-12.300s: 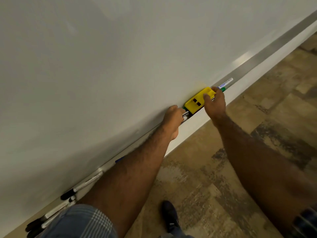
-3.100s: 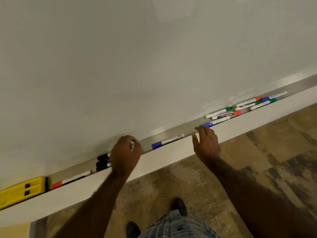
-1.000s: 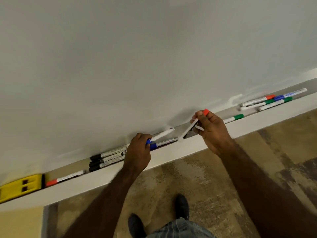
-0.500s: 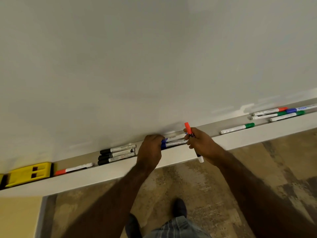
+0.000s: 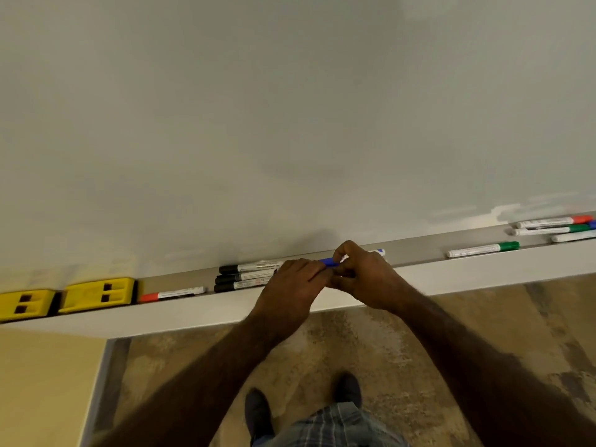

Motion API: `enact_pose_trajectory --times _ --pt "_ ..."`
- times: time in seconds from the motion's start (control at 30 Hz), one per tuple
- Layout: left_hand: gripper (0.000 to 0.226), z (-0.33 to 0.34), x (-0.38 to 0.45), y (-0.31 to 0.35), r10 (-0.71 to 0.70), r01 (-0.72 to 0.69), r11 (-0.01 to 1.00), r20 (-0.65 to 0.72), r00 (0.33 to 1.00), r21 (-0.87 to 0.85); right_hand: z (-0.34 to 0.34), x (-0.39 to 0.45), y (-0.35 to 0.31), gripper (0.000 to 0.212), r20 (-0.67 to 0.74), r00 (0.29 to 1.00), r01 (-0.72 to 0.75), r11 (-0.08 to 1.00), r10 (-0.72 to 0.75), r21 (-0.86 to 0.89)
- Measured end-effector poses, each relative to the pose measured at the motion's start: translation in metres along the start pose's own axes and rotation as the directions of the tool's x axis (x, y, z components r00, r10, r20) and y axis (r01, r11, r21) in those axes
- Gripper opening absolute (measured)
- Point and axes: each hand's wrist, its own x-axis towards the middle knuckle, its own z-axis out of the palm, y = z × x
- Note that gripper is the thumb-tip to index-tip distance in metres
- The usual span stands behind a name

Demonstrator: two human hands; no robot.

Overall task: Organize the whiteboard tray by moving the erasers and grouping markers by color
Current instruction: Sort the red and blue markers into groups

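Head view shows both hands meeting over the middle of the whiteboard tray [image 5: 419, 253]. Left hand [image 5: 295, 280] and right hand [image 5: 361, 275] have their fingers curled closed around blue markers [image 5: 329, 261]; a blue cap shows between the two hands and another blue tip pokes out past the right hand. Whether a red marker sits in the right fist I cannot tell. Three black markers [image 5: 245, 278] lie just left of the left hand, then a red marker [image 5: 172, 294], then two yellow erasers [image 5: 96, 295]. A green marker [image 5: 483, 250] lies well to the right.
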Motion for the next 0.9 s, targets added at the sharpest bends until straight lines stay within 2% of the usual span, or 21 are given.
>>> enact_pose_trajectory --times 0.07,0.13,0.2,0.27,0.4,0.47,0.53,0.7,0.8,0.9 --pt "0.046 -0.006 -0.014 -0.015 -0.096 0.098 0.994 -0.043 0.994 0.039 0.000 0.004 0.000 0.030 -0.118 0.993 0.021 1.000 -0.020 0.004" --pt "0.049 -0.010 -0.036 -0.040 -0.270 0.276 0.960 -0.099 0.958 0.054 0.000 0.008 0.006 0.018 -0.260 0.965 0.038 0.999 -0.035 0.006" --pt "0.049 -0.013 -0.064 -0.071 -0.445 0.454 0.889 -0.131 0.886 0.053 0.000 0.009 0.018 0.007 -0.372 0.927 0.024 0.998 -0.046 -0.063" --pt "0.048 -0.016 -0.093 -0.100 -0.580 0.590 0.803 -0.118 0.806 0.084 0.001 0.009 0.033 0.008 -0.436 0.897 -0.004 0.984 -0.075 -0.178" --pt "0.047 -0.021 -0.134 -0.142 -0.772 0.770 0.623 -0.051 0.634 0.141 -0.010 0.003 0.068 0.009 -0.539 0.824 -0.062 0.919 -0.173 -0.389" --pt "0.046 -0.023 -0.143 -0.155 -0.812 0.802 0.571 -0.017 0.583 0.174 -0.023 0.000 0.086 0.007 -0.601 0.778 -0.129 0.891 -0.181 -0.435" --pt "0.049 -0.023 -0.149 -0.165 -0.819 0.801 0.561 0.002 0.573 0.208 -0.036 -0.005 0.104 0.009 -0.659 0.740 -0.228 0.871 -0.136 -0.436" --pt "0.051 -0.017 -0.150 -0.175 -0.823 0.800 0.558 0.028 0.567 0.221 -0.072 -0.031 0.142 0.035 -0.740 0.660 -0.528 0.781 0.130 -0.334" --pt "0.047 -0.014 -0.148 -0.173 -0.829 0.806 0.550 0.025 0.559 0.221 -0.092 -0.040 0.155 0.045 -0.694 0.684 -0.614 0.691 0.226 -0.380" --pt "0.045 -0.010 -0.149 -0.175 -0.827 0.806 0.550 0.009 0.562 0.220 -0.101 -0.038 0.159 0.039 -0.633 0.743 -0.551 0.734 0.215 -0.398"
